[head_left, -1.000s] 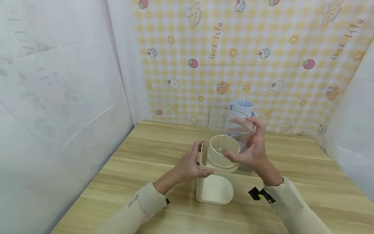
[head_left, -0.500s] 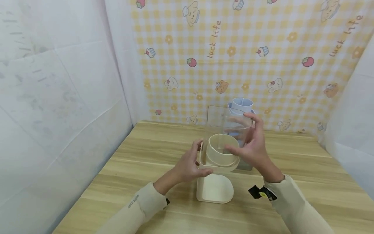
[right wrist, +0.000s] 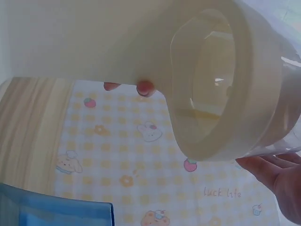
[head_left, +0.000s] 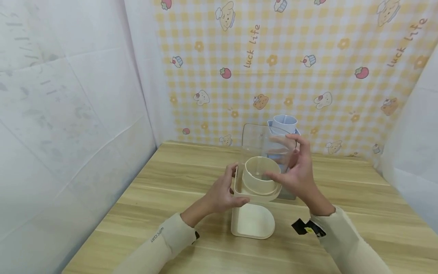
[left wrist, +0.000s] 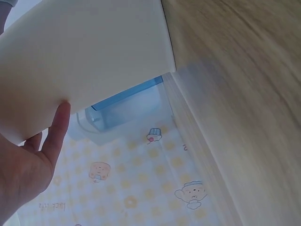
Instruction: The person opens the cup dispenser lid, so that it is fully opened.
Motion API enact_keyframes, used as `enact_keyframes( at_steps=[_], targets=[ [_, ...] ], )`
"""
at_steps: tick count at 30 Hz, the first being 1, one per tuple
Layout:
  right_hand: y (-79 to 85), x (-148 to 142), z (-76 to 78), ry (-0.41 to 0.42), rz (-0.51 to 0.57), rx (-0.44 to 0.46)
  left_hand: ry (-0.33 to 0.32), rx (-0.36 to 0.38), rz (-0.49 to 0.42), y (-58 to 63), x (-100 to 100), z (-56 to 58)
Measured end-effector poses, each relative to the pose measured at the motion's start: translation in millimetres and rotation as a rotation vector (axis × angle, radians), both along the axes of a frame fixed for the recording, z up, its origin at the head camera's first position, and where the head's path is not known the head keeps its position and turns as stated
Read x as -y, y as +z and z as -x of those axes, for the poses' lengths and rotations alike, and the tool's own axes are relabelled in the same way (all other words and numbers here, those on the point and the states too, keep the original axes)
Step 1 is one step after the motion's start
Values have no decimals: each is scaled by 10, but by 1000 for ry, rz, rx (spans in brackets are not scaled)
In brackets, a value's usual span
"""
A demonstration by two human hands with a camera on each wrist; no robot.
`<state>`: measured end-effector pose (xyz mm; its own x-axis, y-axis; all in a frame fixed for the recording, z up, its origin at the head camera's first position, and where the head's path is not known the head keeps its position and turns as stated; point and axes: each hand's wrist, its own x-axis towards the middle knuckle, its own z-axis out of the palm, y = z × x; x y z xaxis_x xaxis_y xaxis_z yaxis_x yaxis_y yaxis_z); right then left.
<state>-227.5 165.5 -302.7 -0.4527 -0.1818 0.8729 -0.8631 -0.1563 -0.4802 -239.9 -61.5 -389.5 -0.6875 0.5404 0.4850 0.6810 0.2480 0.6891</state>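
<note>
In the head view, a cream stand with a D-shaped base (head_left: 254,222) stands upright in front of the person. Its upper tray carries a round cream ring (head_left: 260,185), with a clear container (head_left: 258,137) rising above and behind it. My left hand (head_left: 219,195) grips the tray's left side, thumb in front and fingers behind. The left wrist view shows its fingertip on the flat cream back panel (left wrist: 94,52). My right hand (head_left: 300,176) holds the clear container's right side, thumb near the ring and fingers spread along the wall. The right wrist view looks into the ring's opening from below.
Close behind the cream stand is a similar blue stand (head_left: 284,125), partly hidden by the clear container and right hand. A wood-grain table (head_left: 164,182) carries both. A checked cloth (head_left: 205,76) hangs at the back and a white sheet (head_left: 85,114) at the left.
The right hand and clear container have shifted very slightly up and to the left against the ring. Both hands keep their hold; the view sways a little.
</note>
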Motion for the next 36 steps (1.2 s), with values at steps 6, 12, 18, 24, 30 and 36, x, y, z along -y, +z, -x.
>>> enact_keyframes(
  at_steps=[6,12,18,24,30,36],
  targets=[
    [0,-29,-25,4,49,92,-16,20,-1,15,-11,-8],
    [3,-33,-9,-4,46,-23,-18,13,-11,7,-40,4],
    [-23,4,11,-9,53,-174,-33,16,-11,-12,-25,-1],
    [0,9,31,-52,37,-116,10,-11,29,-11,1,-1],
    [72,-35,57,-16,22,19,19,10,32,-3,-4,-11],
    [139,-28,35,12,24,8,36,24,40,16,5,-21]
  ],
)
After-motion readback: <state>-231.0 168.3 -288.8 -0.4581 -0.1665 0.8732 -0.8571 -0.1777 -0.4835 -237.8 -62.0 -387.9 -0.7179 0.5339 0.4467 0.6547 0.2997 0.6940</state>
